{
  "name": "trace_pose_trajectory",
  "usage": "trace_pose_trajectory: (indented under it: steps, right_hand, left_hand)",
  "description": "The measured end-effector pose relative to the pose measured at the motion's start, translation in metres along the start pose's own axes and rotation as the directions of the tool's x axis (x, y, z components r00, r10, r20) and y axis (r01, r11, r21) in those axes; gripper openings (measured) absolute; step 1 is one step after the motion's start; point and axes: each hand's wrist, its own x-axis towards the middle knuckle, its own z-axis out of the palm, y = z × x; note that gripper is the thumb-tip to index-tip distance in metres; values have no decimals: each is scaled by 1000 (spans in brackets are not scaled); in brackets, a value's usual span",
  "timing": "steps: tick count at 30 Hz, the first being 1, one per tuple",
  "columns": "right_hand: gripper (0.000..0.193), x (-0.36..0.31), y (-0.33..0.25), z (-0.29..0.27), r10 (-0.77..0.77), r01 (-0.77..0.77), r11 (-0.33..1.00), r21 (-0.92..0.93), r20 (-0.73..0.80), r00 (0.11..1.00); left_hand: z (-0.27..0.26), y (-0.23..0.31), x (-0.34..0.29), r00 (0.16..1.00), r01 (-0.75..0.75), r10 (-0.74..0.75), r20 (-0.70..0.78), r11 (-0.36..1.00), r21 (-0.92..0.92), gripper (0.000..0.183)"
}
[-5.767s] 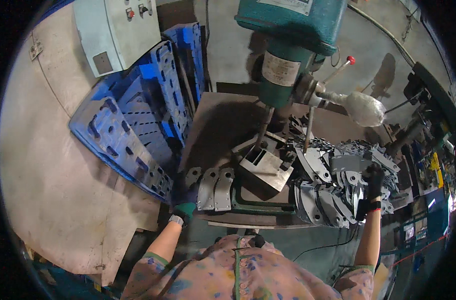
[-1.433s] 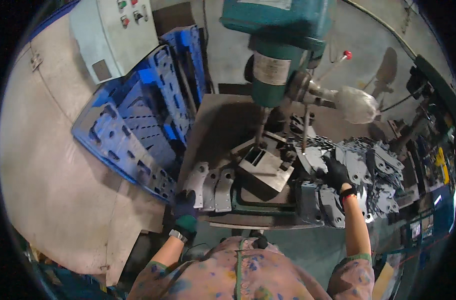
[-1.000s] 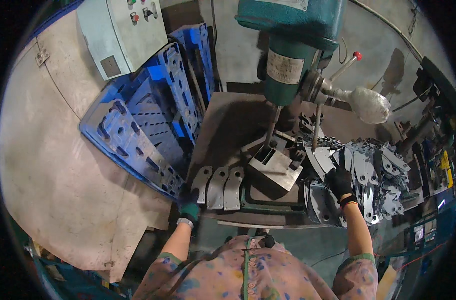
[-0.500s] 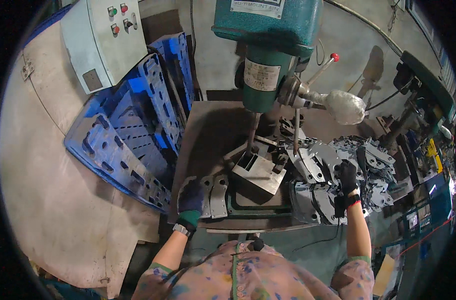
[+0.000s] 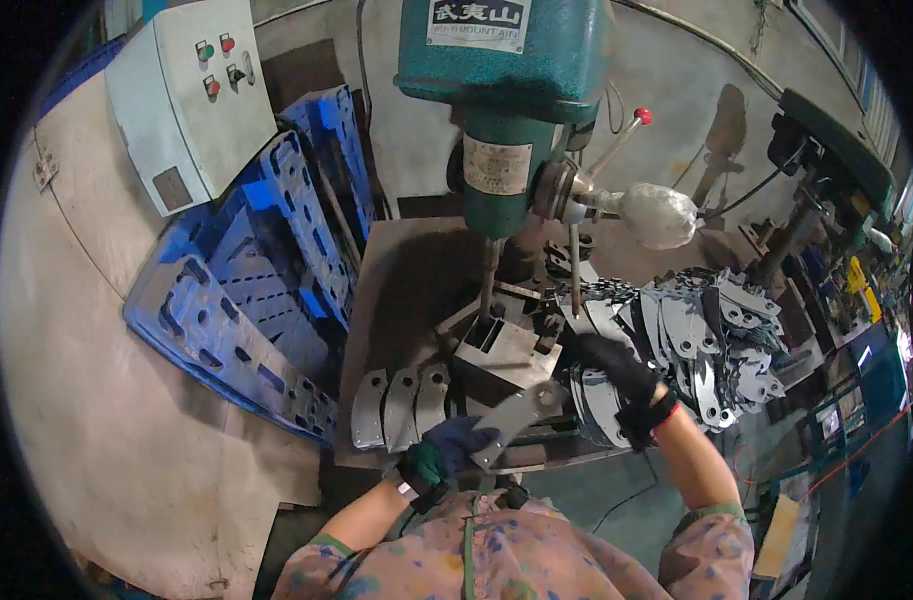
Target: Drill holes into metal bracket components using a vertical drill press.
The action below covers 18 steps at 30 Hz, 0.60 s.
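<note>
My left hand (image 5: pixel 455 445), in a dark glove, grips the lower end of a flat grey metal plate (image 5: pixel 520 424) with a hole near its far end. The plate is tilted in front of the steel block fixture (image 5: pixel 507 355) under the drill press (image 5: pixel 496 170). My right hand (image 5: pixel 615 368), also in a dark glove, is just right of the fixture, over the near edge of the pile of curved metal plates (image 5: pixel 685 325). Its fingers point left, too dark and blurred to show whether they hold anything. Several similar plates (image 5: pixel 402 408) lie side by side at the table's left front.
The drill bit (image 5: pixel 491 275) comes down close to the fixture. A red-knobbed lever (image 5: pixel 617 142) and a plastic-wrapped handle (image 5: pixel 659 215) stick out to the right. Blue plastic pallets (image 5: pixel 242 330) lean left of the table, below a grey control box (image 5: pixel 192 105).
My left hand has come right from the row of plates and now holds a plate before the fixture. My right hand has moved left from the pile towards the fixture.
</note>
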Motion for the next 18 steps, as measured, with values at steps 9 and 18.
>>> trace_pose_trajectory:
  steps: [9, 18]
  right_hand:
    - [48, 23, -281, -14, -627, 587, 774, -236, -410, 662]
    - [43, 6, -284, 17, -657, 497, 702, -511, -193, 729]
  left_hand:
    - [-10, 14, 48, 908, -29, -33, -418, 989, -142, 35]
    - [-45, -14, 118, 885, -17, -77, -460, 980, -198, 36]
